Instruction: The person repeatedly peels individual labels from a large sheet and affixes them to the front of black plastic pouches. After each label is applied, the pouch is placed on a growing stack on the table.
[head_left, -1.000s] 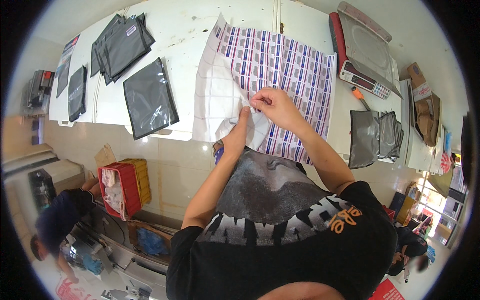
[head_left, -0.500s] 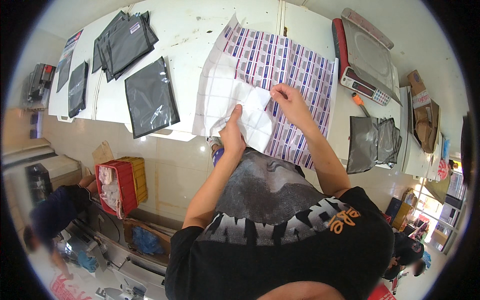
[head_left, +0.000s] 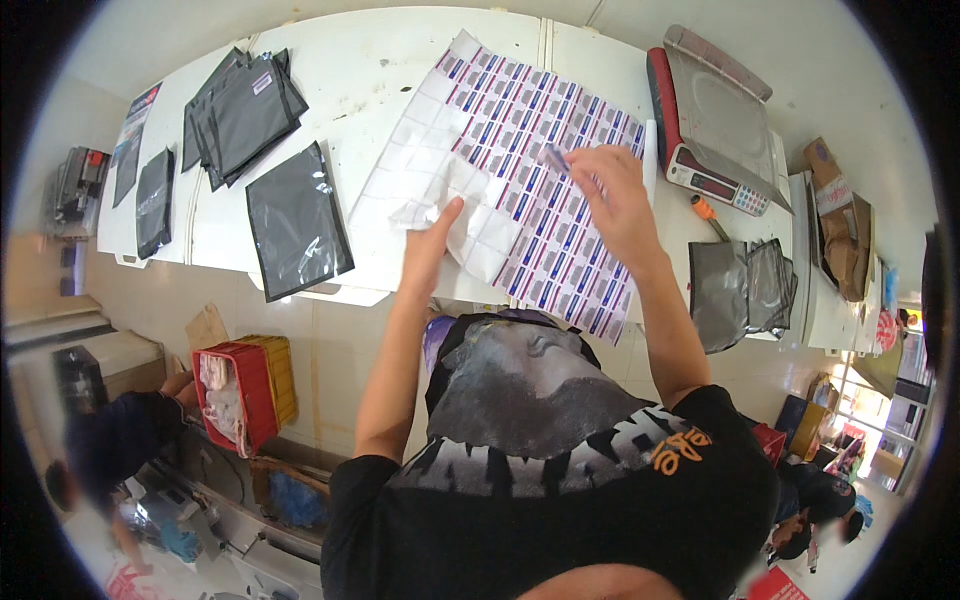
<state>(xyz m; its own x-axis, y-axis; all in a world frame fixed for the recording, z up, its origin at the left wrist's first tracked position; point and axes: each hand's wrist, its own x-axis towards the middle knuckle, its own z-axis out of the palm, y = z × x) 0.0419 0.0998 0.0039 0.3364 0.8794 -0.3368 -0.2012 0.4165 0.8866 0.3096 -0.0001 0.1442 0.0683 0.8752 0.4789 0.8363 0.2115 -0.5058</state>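
Note:
A large sheet of printed stickers (head_left: pixel 565 190) lies across the table in front of me, patterned in blue, red and grey. On its left side the white backing paper (head_left: pixel 400 165) is bare and marked with a faint grid. My left hand (head_left: pixel 430 245) grips the crumpled lower part of this backing, thumb on top and fingers mostly hidden beneath. Above the printed part, my right hand (head_left: pixel 618 195) pinches a small sticker (head_left: pixel 556 158) between thumb and fingertips; it looks slightly blurred.
A single dark plastic pouch (head_left: pixel 300 222) lies left of the sheet, with a pouch stack (head_left: pixel 245 110) beyond it. To the right are a red digital scale (head_left: pixel 715 130), an orange-handled tool (head_left: pixel 706 208) and more grey pouches (head_left: pixel 720 290). Red crates (head_left: pixel 240 395) and another person (head_left: pixel 120 430) are lower left.
My right hand has lifted slightly right, and a small sticker now shows in its pinch. My left hand has shifted left with the crumpled backing, which lies less spread out.

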